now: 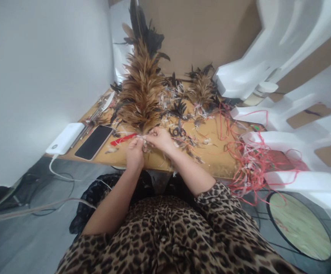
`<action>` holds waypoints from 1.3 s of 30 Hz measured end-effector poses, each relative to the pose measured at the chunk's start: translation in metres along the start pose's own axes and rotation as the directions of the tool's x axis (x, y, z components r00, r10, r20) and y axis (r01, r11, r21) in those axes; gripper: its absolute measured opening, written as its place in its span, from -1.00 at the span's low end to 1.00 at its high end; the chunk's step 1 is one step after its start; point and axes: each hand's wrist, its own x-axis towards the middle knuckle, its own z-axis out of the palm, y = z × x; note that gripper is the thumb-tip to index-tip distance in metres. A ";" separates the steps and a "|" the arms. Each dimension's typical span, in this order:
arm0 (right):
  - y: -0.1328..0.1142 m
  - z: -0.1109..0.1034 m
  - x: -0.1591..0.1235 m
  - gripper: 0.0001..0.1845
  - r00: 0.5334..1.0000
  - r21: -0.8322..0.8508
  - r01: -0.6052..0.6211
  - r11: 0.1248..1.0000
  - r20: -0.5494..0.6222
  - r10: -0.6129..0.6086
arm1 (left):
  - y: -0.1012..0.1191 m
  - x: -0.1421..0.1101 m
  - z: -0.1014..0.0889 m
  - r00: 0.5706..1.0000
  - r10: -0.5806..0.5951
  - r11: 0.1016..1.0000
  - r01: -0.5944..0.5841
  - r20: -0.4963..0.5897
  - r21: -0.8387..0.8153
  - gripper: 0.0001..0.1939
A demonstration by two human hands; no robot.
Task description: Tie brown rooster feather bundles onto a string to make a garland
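Observation:
A long bundle of brown and black feathers [141, 91] lies on the yellow-brown table, its narrow end toward me. At that end my left hand [136, 150] is closed, the fingers pinching whitish quill ends. Close beside it, my right hand [161, 140] is closed with thumb and fingers together at the same spot; what it pinches is too small to make out. A flat red strip [123, 139] lies by my left fingertips. Black-handled scissors [178, 132] rest just beyond my right hand.
On the left are a phone [94, 142] and a white power bank [65, 137] with a cable. A smaller feather bundle [202, 89] lies at the back. Tangled pink-red string [256, 160] hangs over the right edge beside white foam pieces [302, 180]. Loose feathers litter the table [219, 160].

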 end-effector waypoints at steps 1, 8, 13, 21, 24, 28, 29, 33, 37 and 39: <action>0.001 0.001 0.000 -0.56 1.000 -0.003 -0.001 1.000 -0.019 0.001 | 0.000 0.000 0.000 1.000 -0.002 1.000 0.002 -0.004 -0.003 -0.84; 0.002 0.005 -0.004 -0.55 1.000 0.184 -0.020 0.983 -0.013 0.023 | 0.002 -0.003 0.000 1.000 0.013 1.000 -0.012 0.023 -0.029 -0.83; 0.001 0.004 -0.003 -0.56 0.998 0.190 -0.046 0.981 -0.025 0.051 | 0.000 -0.002 -0.003 0.999 0.018 1.000 -0.016 0.046 -0.027 -0.82; 0.008 0.002 0.000 -0.58 0.999 0.054 -0.014 0.998 0.039 0.012 | 0.002 0.000 -0.009 0.993 0.037 0.999 -0.040 0.114 0.029 -0.77; 0.008 -0.001 0.000 -0.59 0.995 0.105 0.022 0.994 0.095 -0.032 | 0.003 0.002 -0.011 0.991 0.043 0.999 -0.047 0.124 0.027 -0.77; 0.005 -0.005 0.000 -0.68 0.987 0.102 -0.058 0.993 0.154 0.042 | 0.008 0.005 -0.013 0.990 0.054 0.999 -0.054 0.131 -0.005 -0.78; 0.004 -0.006 0.000 -0.71 0.983 0.097 -0.085 0.992 0.172 0.068 | 0.009 0.005 -0.013 0.989 0.051 0.999 -0.050 0.136 -0.009 -0.78; -0.002 -0.009 -0.001 -0.77 0.972 0.091 -0.121 0.988 0.213 0.099 | 0.012 0.005 -0.011 0.989 0.049 0.999 -0.051 0.143 0.009 -0.77; -0.003 -0.012 -0.002 -0.77 0.963 0.069 -0.040 0.997 0.267 0.020 | 0.012 0.006 -0.012 0.985 0.072 0.997 -0.077 0.159 0.029 -0.78; 0.000 -0.012 0.000 -0.77 0.963 0.066 0.013 0.998 0.268 -0.031 | 0.011 0.007 -0.013 0.985 0.080 0.996 -0.085 0.155 0.027 -0.78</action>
